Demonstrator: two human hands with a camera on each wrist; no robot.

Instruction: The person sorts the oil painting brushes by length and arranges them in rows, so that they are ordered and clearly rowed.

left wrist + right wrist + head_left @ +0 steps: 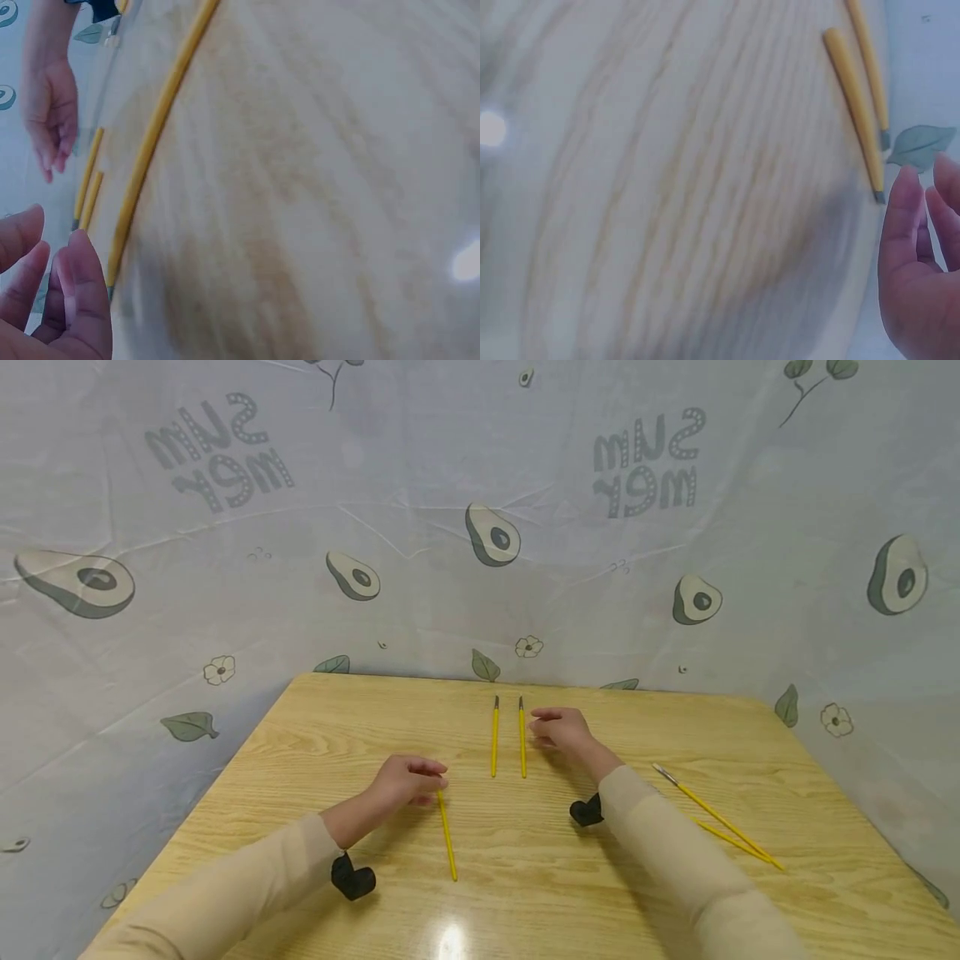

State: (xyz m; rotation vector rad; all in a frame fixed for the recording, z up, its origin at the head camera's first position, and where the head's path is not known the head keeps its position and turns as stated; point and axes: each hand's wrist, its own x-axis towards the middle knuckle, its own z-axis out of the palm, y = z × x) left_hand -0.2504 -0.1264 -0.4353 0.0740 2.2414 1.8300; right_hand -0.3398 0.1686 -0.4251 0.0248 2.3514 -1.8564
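Two yellow brushes, the left one (pixel 494 739) and the right one (pixel 522 741), lie side by side near the table's back, tips pointing away. Just right of them hovers my right hand (pixel 562 731), fingers relaxed and holding nothing; the right wrist view shows this hand (pixel 922 262) beside a brush tip. A third yellow brush (pixel 447 835) lies nearer the front, its far end hidden by my left hand (pixel 408 779). In the left wrist view, my left hand (pixel 64 300) has its fingers apart beside that brush (pixel 154 127), with nothing between them.
On the right of the wooden table (pixel 360 718) two more yellow brushes lie crossed, a longer one (pixel 720 814) with a pale tip and another (pixel 731 841) partly behind my right sleeve. A printed cloth (pixel 420 610) hangs behind the table.
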